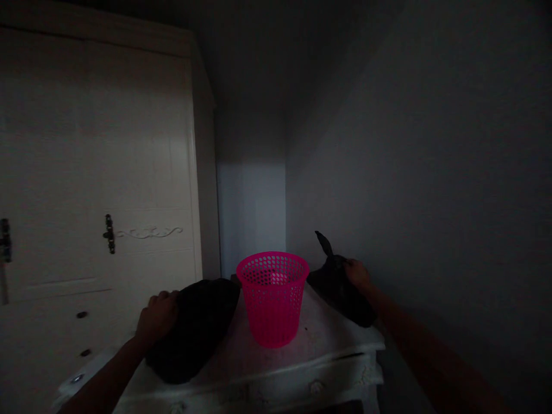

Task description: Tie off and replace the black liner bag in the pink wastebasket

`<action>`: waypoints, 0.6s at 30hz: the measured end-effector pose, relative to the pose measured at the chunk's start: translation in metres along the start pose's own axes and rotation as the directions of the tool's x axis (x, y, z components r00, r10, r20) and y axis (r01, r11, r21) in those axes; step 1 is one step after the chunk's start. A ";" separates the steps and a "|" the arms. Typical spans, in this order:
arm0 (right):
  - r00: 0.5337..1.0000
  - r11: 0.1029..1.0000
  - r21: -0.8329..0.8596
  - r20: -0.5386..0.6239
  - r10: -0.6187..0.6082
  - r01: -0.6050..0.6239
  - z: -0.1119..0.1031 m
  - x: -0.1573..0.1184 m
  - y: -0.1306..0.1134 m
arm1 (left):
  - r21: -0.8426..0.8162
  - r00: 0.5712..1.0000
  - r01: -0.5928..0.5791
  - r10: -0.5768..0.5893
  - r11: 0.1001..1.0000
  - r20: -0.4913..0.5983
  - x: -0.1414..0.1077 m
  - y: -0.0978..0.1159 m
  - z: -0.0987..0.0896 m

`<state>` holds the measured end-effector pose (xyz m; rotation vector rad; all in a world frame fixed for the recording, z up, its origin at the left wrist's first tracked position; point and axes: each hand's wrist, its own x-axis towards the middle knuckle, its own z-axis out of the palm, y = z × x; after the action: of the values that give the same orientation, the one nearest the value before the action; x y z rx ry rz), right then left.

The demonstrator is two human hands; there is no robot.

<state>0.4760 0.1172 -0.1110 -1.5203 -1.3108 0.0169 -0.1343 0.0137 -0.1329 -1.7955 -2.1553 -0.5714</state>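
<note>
A bright pink perforated plastic basket (pixel 276 322) stands upright and open-topped on a white dresser (pixel 241 361). To its left, a full-looking black plastic bag (pixel 194 333) rests on the dresser top, and my left hand (pixel 158 315) has its fingers curled onto the bag's left side. On the basket's right, my right hand (pixel 357 273) grips the upper part of another black plastic bag (pixel 340 290), from which a twisted end sticks up. What the bags contain is hidden. Dim light blurs the finger details.
A tall white wardrobe (pixel 146 155) with dark handles stands at the left. A grey wall (pixel 409 172) runs along the right side. Below the top are the dresser's drawers (pixel 302 391). A small dark object (pixel 235 279) lies behind the basket.
</note>
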 end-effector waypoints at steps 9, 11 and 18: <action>0.892 0.920 0.057 -0.277 -0.358 0.387 -0.044 0.069 -0.169 | -0.369 0.858 -0.500 0.393 0.783 -0.330 0.019 0.148 -0.044; 0.886 0.912 0.099 -0.298 -0.355 0.399 -0.033 0.069 -0.197 | -0.387 0.844 -0.536 0.469 0.750 -0.259 0.009 0.171 -0.046; 0.991 0.989 0.144 0.132 -0.027 0.008 0.055 0.031 -0.236 | -0.301 0.829 -0.549 0.555 0.780 -0.074 -0.009 0.199 -0.036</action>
<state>0.2908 0.1336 0.0474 -1.4043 -1.3979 0.2009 0.0617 0.0194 -0.0810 -2.4686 -1.4670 -0.7662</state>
